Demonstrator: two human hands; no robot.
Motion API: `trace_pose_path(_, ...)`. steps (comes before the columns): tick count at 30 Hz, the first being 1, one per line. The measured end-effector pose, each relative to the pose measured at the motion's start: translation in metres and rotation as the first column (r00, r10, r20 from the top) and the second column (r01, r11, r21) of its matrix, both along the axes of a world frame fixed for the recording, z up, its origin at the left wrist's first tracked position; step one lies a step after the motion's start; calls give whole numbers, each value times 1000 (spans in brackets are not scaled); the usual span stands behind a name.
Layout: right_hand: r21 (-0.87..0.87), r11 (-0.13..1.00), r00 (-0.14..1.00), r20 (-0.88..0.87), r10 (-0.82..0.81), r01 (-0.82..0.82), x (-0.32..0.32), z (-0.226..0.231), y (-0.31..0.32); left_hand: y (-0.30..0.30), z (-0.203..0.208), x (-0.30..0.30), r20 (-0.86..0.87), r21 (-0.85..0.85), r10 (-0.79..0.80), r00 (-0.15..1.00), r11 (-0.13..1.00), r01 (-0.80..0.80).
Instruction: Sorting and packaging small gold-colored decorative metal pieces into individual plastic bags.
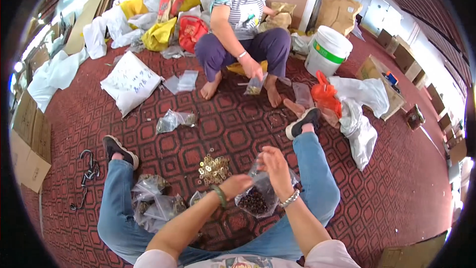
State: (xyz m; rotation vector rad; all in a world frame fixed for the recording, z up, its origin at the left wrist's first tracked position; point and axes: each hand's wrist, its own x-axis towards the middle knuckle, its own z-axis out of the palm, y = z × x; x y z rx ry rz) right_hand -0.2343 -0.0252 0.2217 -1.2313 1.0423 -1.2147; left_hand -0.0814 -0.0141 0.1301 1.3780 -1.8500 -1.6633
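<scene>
Sitting on the patterned red carpet [238, 124] with legs spread, the person holds a small clear plastic bag [258, 196] of dark little parts between the knees. The left hand [237, 184] is closed around the bag's left edge, pinching the film, and the right hand [275, 167] grips the top of the bag from the far side, fingers curled over its mouth. To do this well, it seems wise to keep the mouth pulled taut and level between both hands so nothing spills, and to keep the bag low over the carpet, near the heap of brass-coloured washers [214, 167] lying just beyond the left hand.

Near the left knee lies a cluster of filled clear bags [154, 201]. Further off, another clear bag [174, 119] lies alone, and beyond it two flat empty clear bags [182, 81]. A white sack with handwriting [130, 82] lies at the far left. Yellow sacks [158, 34] and a red bag [191, 31] are piled against the far wall, with white sacks [101, 32] beside them. At the far right stands a white bucket with a green band [326, 49], and nearer are an orange plastic bag [325, 95] and crumpled white bags [359, 109]. Flat brown cardboard [29, 141] lies along the left edge. A second person, seated opposite, holds another small clear bag [254, 85] by the feet.
</scene>
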Motion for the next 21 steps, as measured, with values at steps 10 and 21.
trace_pose_path(10, -27, 961, 813, 527, 248, -275, 56, 66, -20, -27, 149, 61, -732, 88, 434, 525, 825, -558)
trace_pose_path(21, -680, 728, 995, 40, -87, 91, 73, 68, -32, -6, 167, 59, -757, -378, 336, 561, 476, -794)
